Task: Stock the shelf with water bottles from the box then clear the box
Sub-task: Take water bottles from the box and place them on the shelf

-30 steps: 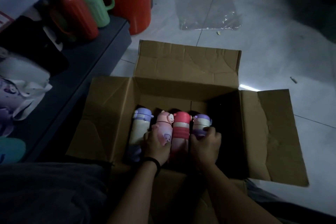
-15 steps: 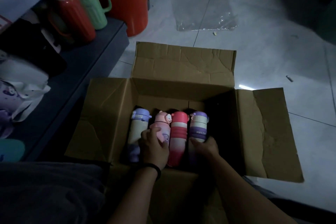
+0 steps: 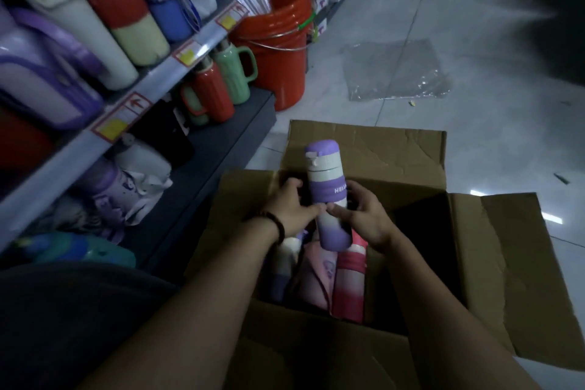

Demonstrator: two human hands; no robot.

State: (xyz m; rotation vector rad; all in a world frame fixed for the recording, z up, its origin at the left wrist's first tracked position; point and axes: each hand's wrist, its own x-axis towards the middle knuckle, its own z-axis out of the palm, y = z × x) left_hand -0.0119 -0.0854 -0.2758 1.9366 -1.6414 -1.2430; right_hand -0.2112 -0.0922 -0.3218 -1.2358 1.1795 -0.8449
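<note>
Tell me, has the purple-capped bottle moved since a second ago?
Yes. The purple-capped bottle has risen from its row in the cardboard box; the left hand and right hand hold it above the red bottle it lay beside.

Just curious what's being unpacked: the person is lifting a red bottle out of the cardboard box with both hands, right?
It is the purple bottle, not a red one. The head view shows the left hand and right hand lifting it out of the cardboard box.
</note>
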